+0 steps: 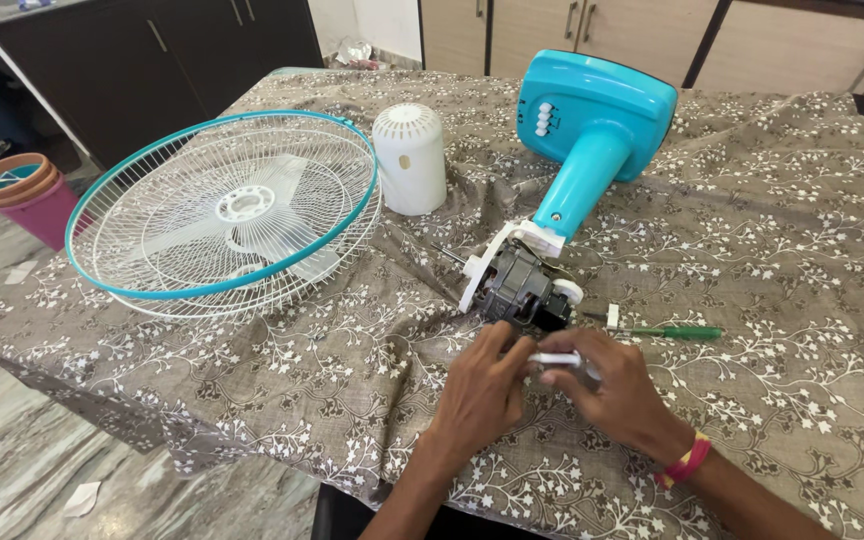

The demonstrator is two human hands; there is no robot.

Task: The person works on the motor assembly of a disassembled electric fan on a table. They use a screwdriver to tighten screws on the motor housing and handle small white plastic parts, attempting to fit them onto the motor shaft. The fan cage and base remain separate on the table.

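Both hands [552, 385] pinch a white part [556, 358] near the table's front edge [282, 440]

The table [802, 260] wears a grey-brown cloth with a white flower-and-vine print, hanging over its edge at 7 o'clock. Dark cabinets [162, 60] stand at 11 o'clock and pale ones [592, 30] at 1 o'clock, lit evenly. Streaked grey stone floor [12, 440] shows at 8 o'clock, with stacked pots [27, 195] at 9 o'clock.

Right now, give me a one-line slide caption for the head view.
Both hands, left hand and right hand, pinch a small white part beside the bare fan motor; grille set aside.
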